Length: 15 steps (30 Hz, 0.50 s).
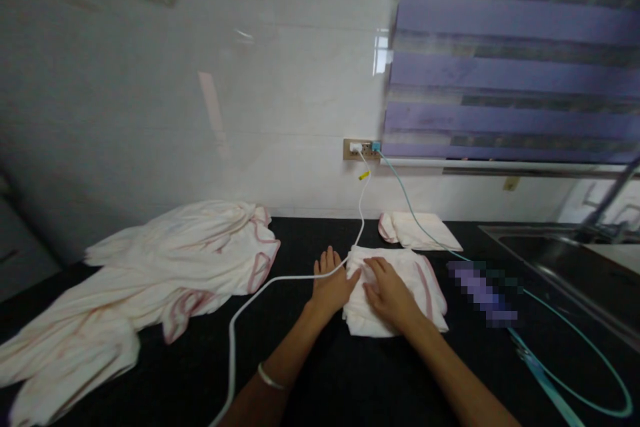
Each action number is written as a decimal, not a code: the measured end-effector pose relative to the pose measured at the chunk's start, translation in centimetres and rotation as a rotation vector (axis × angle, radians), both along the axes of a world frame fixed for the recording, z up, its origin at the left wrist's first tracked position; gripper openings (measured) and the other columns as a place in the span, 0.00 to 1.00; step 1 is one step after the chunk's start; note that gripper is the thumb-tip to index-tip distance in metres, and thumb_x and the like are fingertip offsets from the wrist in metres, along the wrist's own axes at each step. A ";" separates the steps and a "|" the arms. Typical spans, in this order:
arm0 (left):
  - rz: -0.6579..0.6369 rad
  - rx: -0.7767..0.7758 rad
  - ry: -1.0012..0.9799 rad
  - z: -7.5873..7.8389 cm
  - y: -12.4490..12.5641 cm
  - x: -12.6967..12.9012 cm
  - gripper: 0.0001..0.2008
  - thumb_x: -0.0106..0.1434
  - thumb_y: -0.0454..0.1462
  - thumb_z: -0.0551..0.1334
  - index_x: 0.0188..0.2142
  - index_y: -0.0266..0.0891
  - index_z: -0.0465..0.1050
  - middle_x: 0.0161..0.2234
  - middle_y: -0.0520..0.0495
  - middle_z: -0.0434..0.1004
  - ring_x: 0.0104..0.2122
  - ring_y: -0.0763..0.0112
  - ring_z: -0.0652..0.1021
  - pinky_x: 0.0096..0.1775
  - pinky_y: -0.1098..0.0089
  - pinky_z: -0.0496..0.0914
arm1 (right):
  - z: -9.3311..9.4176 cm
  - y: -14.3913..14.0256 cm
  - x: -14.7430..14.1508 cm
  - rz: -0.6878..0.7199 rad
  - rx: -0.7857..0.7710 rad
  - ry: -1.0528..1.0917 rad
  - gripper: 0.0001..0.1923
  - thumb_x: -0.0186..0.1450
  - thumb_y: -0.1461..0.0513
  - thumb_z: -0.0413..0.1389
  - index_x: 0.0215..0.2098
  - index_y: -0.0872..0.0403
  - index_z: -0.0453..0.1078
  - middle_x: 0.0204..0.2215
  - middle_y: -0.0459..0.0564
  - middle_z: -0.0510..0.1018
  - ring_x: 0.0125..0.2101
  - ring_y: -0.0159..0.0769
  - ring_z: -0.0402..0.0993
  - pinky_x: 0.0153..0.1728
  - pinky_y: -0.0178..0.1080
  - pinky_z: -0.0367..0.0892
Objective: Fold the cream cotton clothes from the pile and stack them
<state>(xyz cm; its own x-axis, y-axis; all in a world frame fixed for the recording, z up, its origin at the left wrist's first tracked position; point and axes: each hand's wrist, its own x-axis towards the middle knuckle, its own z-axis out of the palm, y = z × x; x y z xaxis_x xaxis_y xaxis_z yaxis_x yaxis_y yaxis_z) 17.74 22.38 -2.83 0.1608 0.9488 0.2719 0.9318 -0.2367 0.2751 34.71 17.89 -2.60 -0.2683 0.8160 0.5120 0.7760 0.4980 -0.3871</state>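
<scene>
A white towel with a pink stripe (425, 280) lies folded in a thick square on the black counter. My right hand (390, 293) rests on top of it, fingers spread and pressing the cloth. At the towel's left edge is my left hand (333, 287), its palm toward the counter, fingers extended and thumb reaching to the cloth. A white cable (275, 278) passes over the left fingers and up to the wall socket. Behind the towel lies another folded white cloth (420, 230) with a pink edge.
A large heap of crumpled white towels (200, 253) covers the counter's left side. On the right are a blurred-out purple item (480, 290), a teal cable (590, 340) and a metal sink (505, 240). The socket (367, 148) holds two plugs.
</scene>
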 end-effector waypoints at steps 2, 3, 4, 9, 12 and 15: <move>-0.029 -0.052 0.016 -0.3 0.2 -0.2 0.38 0.70 0.55 0.52 0.66 0.26 0.63 0.70 0.24 0.53 0.70 0.37 0.57 0.66 0.43 0.53 | -0.4 -0.1 0.0 -0.034 -0.064 -0.068 0.27 0.67 0.61 0.52 0.64 0.59 0.62 0.59 0.62 0.68 0.60 0.46 0.64 0.61 0.48 0.63; -0.045 -0.071 0.016 -0.3 0.2 -0.3 0.38 0.70 0.55 0.52 0.66 0.26 0.64 0.70 0.24 0.54 0.69 0.37 0.57 0.65 0.43 0.54 | -0.5 -0.1 0.2 -0.062 -0.088 -0.100 0.27 0.67 0.59 0.52 0.63 0.59 0.63 0.59 0.63 0.69 0.61 0.47 0.63 0.61 0.48 0.62; -0.060 -0.080 0.010 -0.3 0.2 -0.3 0.38 0.69 0.55 0.53 0.65 0.26 0.65 0.70 0.25 0.54 0.69 0.36 0.57 0.65 0.43 0.54 | -0.6 -0.1 0.4 -0.099 -0.104 -0.131 0.26 0.68 0.57 0.53 0.62 0.59 0.64 0.58 0.63 0.70 0.61 0.48 0.63 0.62 0.49 0.61; -0.303 -0.023 -0.171 -0.2 0.1 0.2 0.23 0.69 0.46 0.57 0.55 0.34 0.77 0.65 0.33 0.68 0.67 0.46 0.63 0.67 0.50 0.54 | -0.4 0.3 2.3 -0.371 -0.104 -0.211 0.33 0.67 0.45 0.55 0.61 0.58 0.67 0.58 0.66 0.72 0.62 0.57 0.61 0.63 0.57 0.54; -0.417 0.002 -0.396 -0.4 0.1 0.9 0.17 0.68 0.38 0.56 0.51 0.34 0.77 0.58 0.33 0.75 0.60 0.53 0.72 0.62 0.56 0.63 | -0.5 0.9 4.2 -0.486 -0.103 -0.192 0.32 0.70 0.45 0.50 0.62 0.57 0.67 0.57 0.66 0.74 0.61 0.56 0.64 0.61 0.55 0.56; -0.405 -0.053 -0.563 -0.9 0.2 1.3 0.14 0.68 0.38 0.55 0.48 0.34 0.74 0.46 0.37 0.80 0.46 0.57 0.79 0.52 0.58 0.70 | -1.1 1.6 6.1 -0.527 -0.125 -0.198 0.27 0.71 0.49 0.47 0.60 0.57 0.69 0.56 0.65 0.74 0.58 0.53 0.67 0.60 0.51 0.58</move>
